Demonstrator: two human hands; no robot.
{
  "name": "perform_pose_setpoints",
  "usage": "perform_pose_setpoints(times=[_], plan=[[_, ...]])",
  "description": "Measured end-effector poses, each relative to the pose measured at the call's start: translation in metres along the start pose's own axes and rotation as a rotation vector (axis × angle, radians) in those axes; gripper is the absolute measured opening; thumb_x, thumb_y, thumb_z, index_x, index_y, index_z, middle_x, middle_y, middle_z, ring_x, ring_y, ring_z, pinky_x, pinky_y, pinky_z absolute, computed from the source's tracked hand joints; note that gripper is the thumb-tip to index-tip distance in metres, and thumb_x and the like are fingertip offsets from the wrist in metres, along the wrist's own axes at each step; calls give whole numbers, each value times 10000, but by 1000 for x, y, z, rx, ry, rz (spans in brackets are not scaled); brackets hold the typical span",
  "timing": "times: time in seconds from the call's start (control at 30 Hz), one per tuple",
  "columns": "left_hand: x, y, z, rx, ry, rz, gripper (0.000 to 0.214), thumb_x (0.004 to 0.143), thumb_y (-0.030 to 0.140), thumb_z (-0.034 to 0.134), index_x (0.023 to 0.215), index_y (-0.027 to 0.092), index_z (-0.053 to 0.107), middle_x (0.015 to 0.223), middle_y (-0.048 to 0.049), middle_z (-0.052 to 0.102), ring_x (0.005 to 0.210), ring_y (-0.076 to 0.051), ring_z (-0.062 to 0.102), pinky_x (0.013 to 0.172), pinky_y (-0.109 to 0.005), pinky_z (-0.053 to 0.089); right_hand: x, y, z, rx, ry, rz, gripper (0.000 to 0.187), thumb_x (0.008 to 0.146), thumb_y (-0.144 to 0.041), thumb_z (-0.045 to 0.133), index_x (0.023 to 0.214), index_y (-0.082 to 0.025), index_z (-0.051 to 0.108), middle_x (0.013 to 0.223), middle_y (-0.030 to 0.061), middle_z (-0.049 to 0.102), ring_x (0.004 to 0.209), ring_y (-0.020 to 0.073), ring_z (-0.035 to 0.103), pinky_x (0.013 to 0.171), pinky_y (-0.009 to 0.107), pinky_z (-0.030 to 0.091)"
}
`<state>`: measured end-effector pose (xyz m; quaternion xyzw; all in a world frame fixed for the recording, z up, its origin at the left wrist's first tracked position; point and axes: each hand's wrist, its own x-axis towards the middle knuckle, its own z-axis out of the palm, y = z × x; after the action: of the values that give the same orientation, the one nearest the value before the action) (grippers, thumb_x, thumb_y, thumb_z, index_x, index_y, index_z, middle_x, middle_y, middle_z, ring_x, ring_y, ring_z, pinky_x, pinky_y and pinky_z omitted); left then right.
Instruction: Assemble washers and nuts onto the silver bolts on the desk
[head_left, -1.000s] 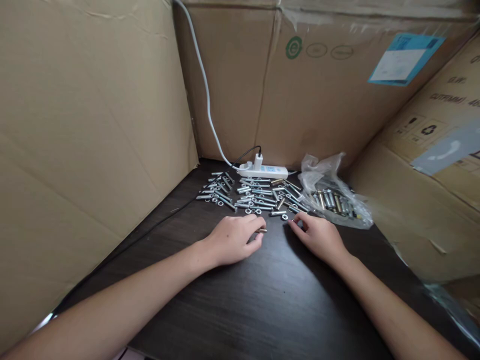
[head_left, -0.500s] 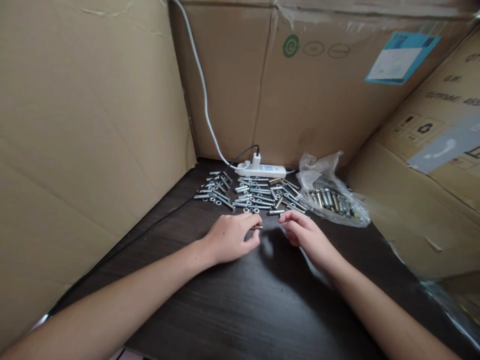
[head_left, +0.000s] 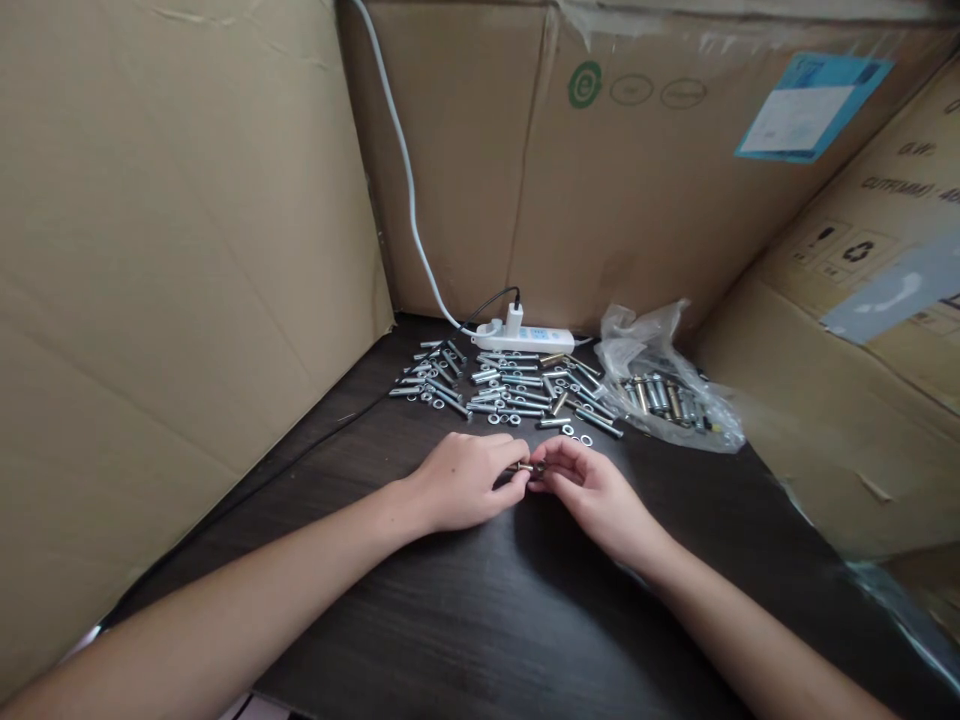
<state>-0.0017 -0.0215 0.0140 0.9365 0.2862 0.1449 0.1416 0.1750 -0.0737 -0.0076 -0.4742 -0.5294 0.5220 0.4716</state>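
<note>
Pinched between the thumb and fingers of my left hand (head_left: 469, 482) is a thin brassy bolt (head_left: 524, 467), its end poking out to the right. My right hand (head_left: 600, 492) closes its fingertips around a small ring-shaped piece (head_left: 540, 467) at that end; whether it is a nut or a washer I cannot tell. Both hands meet low over the dark table (head_left: 450, 610). Just beyond them lie silver bolts (head_left: 517, 400), several metal sleeves (head_left: 555, 423) and loose washers (head_left: 586, 440). My left fingers hide most of the bolt.
A clear plastic bag (head_left: 712, 425) of bolts and sleeves lies at the back right. Behind the loose hardware is a white power strip (head_left: 525, 339) with a plug. A black cable (head_left: 330, 440) runs along the left. Cardboard boxes (head_left: 465, 200) wall in the back and both sides.
My right hand has moved left and closed in on the bolt end, bringing a small ring-shaped piece to it. Washers and a bolt behind it are now uncovered. My left hand stays almost in place.
</note>
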Motion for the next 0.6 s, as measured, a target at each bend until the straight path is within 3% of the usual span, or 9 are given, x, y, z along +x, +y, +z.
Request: perform_pose_setpoints(times=[0.23, 0.43, 0.6], plan=[[0, 0, -1, 45, 17, -7, 168, 899, 317, 430, 896, 196, 545, 844, 8, 623, 721, -136, 582, 594, -228, 388, -5, -3, 5, -145, 104, -93, 155, 790, -210, 526, 905, -163, 619, 901, 57, 684, 805, 166, 664, 795, 336, 552], [0, 0, -1, 62, 37, -42, 185, 899, 329, 429, 913, 189, 549, 863, -5, 632, 718, -145, 581, 598, -239, 401, -10, -5, 9, -263, 130, -169, 220, 817, -228, 544, 1006, -179, 645, 976, 76, 697, 836, 191, 678, 810, 360, 557], [0, 0, -1, 11, 65, -52, 168, 891, 311, 439, 919, 195, 558, 852, 1, 630, 716, -137, 581, 620, -242, 417, -9, -4, 7, -256, 139, -187, 196, 814, -281, 595, 976, -182, 643, 925, 74, 703, 834, 198, 676, 782, 347, 564]])
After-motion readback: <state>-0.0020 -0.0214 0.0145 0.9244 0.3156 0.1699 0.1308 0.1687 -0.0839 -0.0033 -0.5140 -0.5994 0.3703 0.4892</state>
